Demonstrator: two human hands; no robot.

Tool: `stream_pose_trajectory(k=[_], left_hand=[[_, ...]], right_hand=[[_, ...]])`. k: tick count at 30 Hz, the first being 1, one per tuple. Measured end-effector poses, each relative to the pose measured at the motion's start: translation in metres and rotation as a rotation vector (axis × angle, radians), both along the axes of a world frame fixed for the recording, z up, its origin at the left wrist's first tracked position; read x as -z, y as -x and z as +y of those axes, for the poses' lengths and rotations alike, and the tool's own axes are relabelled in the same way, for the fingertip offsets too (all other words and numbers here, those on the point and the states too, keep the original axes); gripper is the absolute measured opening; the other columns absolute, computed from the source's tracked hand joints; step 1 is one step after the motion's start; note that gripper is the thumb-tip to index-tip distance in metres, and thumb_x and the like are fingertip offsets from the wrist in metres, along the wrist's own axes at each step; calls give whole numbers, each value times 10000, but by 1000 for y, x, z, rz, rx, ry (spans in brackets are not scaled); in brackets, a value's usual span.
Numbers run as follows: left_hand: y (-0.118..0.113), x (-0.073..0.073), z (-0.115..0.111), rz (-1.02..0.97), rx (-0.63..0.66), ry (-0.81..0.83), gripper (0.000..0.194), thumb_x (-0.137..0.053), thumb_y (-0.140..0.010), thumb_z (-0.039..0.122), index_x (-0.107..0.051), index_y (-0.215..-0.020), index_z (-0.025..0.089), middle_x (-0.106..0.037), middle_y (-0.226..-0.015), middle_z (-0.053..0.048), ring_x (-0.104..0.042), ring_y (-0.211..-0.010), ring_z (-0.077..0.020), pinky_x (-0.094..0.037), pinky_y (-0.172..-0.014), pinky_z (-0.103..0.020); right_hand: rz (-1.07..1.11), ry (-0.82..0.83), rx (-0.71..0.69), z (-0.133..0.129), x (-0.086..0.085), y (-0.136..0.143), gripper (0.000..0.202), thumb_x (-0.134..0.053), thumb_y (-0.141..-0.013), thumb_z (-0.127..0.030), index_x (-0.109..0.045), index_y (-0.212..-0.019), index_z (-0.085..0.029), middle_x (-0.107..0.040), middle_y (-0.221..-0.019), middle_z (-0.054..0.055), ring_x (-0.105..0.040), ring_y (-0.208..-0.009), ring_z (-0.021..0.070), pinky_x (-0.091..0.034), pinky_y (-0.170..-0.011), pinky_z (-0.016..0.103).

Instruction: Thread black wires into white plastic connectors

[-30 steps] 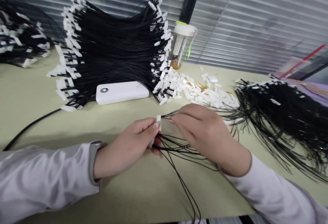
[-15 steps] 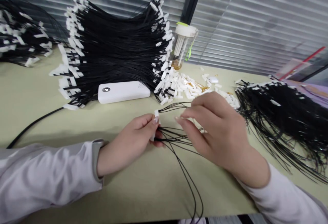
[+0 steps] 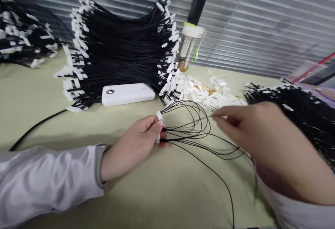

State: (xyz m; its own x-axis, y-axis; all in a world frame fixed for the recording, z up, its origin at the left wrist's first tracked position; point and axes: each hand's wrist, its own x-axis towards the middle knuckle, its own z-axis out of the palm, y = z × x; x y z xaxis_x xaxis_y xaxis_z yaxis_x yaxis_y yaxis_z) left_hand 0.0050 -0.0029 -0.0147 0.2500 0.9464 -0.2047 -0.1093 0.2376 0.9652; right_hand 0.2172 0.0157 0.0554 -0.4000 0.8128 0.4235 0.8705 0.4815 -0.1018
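Pinched in my left hand (image 3: 138, 141) is a narrow white connector (image 3: 158, 116), held upright near the middle of the view. Several thin black wires (image 3: 209, 127) run from it to the right, some curling into loops, one trailing to the bottom edge. My right hand (image 3: 251, 127) is to the right of the loops, blurred, with thumb and forefinger pressed together on the end of a thin wire. A heap of small white connectors (image 3: 206, 91) lies just behind the wires.
A white power bank (image 3: 128, 94) lies before a big stack of black cables (image 3: 125, 44). Behind the heap stands a clear bottle (image 3: 191, 44). More black wires (image 3: 288, 106) lie at right, a cable bundle (image 3: 23, 37) at far left, blinds (image 3: 256, 26) behind.
My right hand has moved right, away from the connector, and its fingers have closed on a wire. The wires now spread in loops between the hands. My left hand has stayed nearly still.
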Motion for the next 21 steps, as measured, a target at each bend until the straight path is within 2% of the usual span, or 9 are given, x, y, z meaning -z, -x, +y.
stream_pose_trajectory(k=[3, 6, 9, 12, 14, 15, 18, 19, 21], left_hand=[[0, -1, -1, 11, -1, -8, 202, -432, -802, 346, -489, -737, 164, -452, -719, 20, -502, -694, -104, -509, -670, -296], [-1, -3, -2, 40, 10, -14, 195, -432, -801, 336, -484, -723, 164, -446, -701, 25, -506, -687, -104, -508, -665, -286], [-1, -5, -3, 92, 44, -22, 205, -428, -802, 337, -478, -704, 163, -452, -681, 27, -508, -678, -105, -501, -663, -273], [-1, -4, -2, 94, 52, -39, 215, -421, -802, 350, -485, -711, 166, -458, -683, 23, -504, -689, -113, -501, -651, -278], [-2, -2, -2, 91, 58, -50, 216, -419, -802, 354, -498, -731, 166, -467, -688, 19, -503, -689, -115, -500, -641, -277], [-2, -2, -2, 88, 63, -52, 212, -420, -802, 351, -504, -745, 166, -471, -693, 18, -503, -689, -115, -500, -640, -275], [-1, -1, -2, 90, 68, -63, 200, -426, -801, 346, -518, -775, 171, -478, -702, 18, -507, -682, -114, -498, -633, -267], [-1, -2, -2, 98, 73, -69, 200, -426, -801, 347, -519, -775, 172, -478, -700, 20, -509, -677, -113, -497, -634, -265], [0, -3, -2, 118, 85, -80, 206, -416, -804, 350, -519, -775, 174, -475, -695, 22, -509, -673, -113, -494, -636, -263]], right_hand=[[163, -138, 268, 13, -5, -24, 103, -570, -713, -251, -649, -758, -203, -600, -601, 43, -540, -564, 155, -352, -520, 308], [730, -116, 198, 19, -6, -32, 223, -515, -762, -299, -600, -953, -222, -590, -986, 90, -569, -865, 225, -419, -616, 344], [1008, -120, 65, 16, -6, -23, 205, -390, -824, -344, -564, -895, -262, -554, -984, 65, -564, -857, 186, -439, -648, 327], [885, 114, -39, 8, -2, -6, 383, -393, -830, -254, -325, -1200, -328, -533, -672, -6, -541, -566, 115, -443, -526, 264], [602, 404, -164, 2, 3, 5, 658, -430, -798, -157, -48, -1315, -298, -527, -588, -47, -502, -478, 101, -417, -455, 228], [443, 504, -209, 0, 6, 10, 683, -437, -787, -138, -35, -1321, -277, -540, -579, -53, -501, -478, 99, -409, -453, 219], [156, 500, -214, -3, 16, 24, 289, -423, -809, -178, -462, -1086, -251, -561, -589, -47, -497, -520, 77, -388, -506, 207], [153, 440, -210, -3, 19, 28, 156, -426, -815, -202, -546, -912, -231, -563, -595, -44, -492, -533, 69, -378, -517, 201], [207, 348, -203, -2, 24, 34, 153, -449, -812, -223, -574, -724, -205, -584, -647, -42, -497, -575, 56, -371, -544, 184]])
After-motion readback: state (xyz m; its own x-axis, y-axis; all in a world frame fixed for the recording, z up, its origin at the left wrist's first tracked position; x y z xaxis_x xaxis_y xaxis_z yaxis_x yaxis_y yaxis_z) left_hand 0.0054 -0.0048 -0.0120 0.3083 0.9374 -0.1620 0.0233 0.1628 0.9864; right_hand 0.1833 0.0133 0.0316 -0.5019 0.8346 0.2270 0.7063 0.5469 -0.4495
